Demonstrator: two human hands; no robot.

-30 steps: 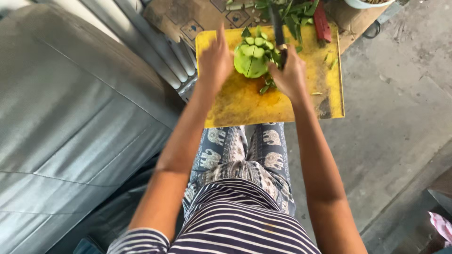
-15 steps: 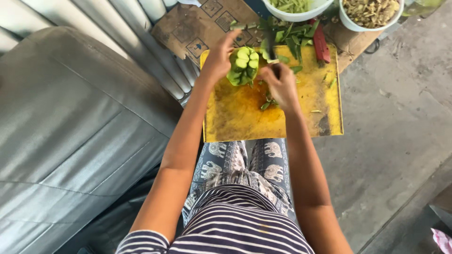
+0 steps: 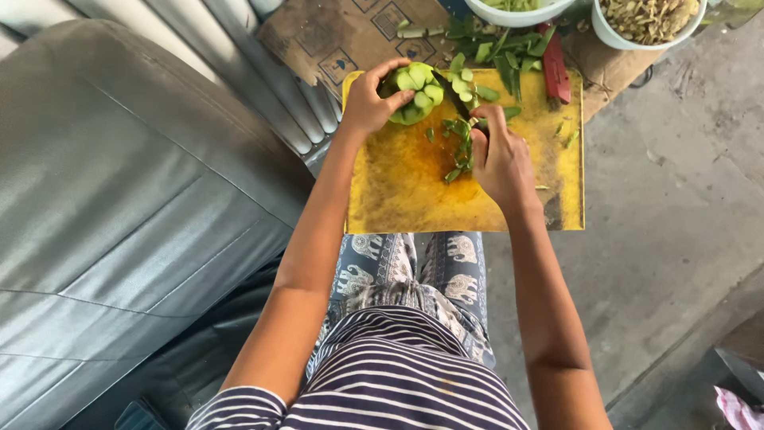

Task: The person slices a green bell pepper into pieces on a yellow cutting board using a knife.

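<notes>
Open yellow cutting board [image 3: 414, 191] at lower centre, blocked toward top of frame by leaf scraps [image 3: 501, 48] and two white bowls [image 3: 613, 36].

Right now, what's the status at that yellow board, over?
Left hand gripping bunch of cut green stalks. Right hand closed on dark knife, blade beside bunch. Green scraps litter yellow cutting board. Nothing blocking.

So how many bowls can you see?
2, both cut off by the top edge: one bowl with green pieces, another bowl with brownish bits to its right. More may be out of view.
</notes>
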